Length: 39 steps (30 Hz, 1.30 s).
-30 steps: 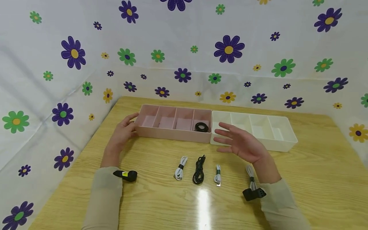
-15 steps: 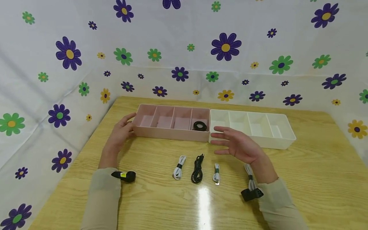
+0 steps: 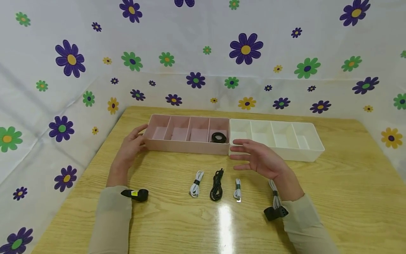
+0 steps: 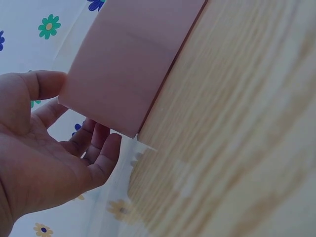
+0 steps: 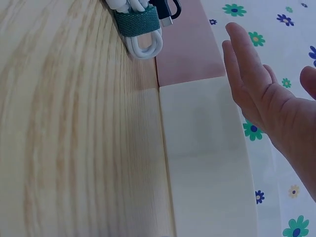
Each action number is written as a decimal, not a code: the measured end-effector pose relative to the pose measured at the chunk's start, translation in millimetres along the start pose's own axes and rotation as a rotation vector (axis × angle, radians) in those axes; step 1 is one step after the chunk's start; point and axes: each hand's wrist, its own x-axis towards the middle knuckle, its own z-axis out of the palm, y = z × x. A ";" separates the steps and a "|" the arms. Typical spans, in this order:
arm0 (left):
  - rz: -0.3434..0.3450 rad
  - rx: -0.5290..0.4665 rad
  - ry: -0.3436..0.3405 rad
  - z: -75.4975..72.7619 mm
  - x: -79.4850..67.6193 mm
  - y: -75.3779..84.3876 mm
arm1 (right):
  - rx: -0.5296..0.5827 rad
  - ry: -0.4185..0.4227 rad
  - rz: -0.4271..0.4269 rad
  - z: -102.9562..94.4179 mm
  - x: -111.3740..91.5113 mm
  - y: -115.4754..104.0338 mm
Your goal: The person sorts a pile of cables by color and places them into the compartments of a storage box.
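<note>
My left hand (image 3: 128, 150) is at the left end of a pink divided box (image 3: 187, 147). In the left wrist view its thumb meets the box's top corner, and the loosely bent fingers (image 4: 106, 160) lie along the end wall. A coiled black cable (image 3: 219, 138) sits in the box's rightmost compartment. Butted against that box is a white divided box (image 3: 301, 155), its compartments bare where visible. My right hand (image 3: 263, 159) hovers before the white box with fingers spread, holding nothing; it hides part of the front wall.
On the wooden table (image 3: 171, 225) before the boxes lie a white cable (image 3: 196, 184) with a black tie, a black cable (image 3: 217, 187), and a short white USB cable (image 3: 238, 190) with a green tie. Near the right wrist is a grey cable (image 3: 275, 194), partly covered. Flowered cloth (image 3: 177, 42) hangs behind.
The head view has shifted slightly, so everything sits a little further left and the boxes a little higher. Both hands keep their places relative to the boxes.
</note>
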 end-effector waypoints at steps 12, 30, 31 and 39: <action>0.022 0.002 -0.009 0.9 -0.1 2.1 | 0.030 0.040 0.000 1.9 1.1 -1.2; -0.011 -0.019 -0.014 2.6 -3.9 1.0 | 0.070 0.067 0.012 1.8 -1.0 3.1; -0.006 -0.019 -0.014 2.8 -4.1 0.4 | 0.067 0.070 0.015 2.1 -1.3 3.2; 0.008 -0.019 -0.006 3.4 -4.4 -0.7 | 0.054 0.082 0.006 3.7 -2.1 1.5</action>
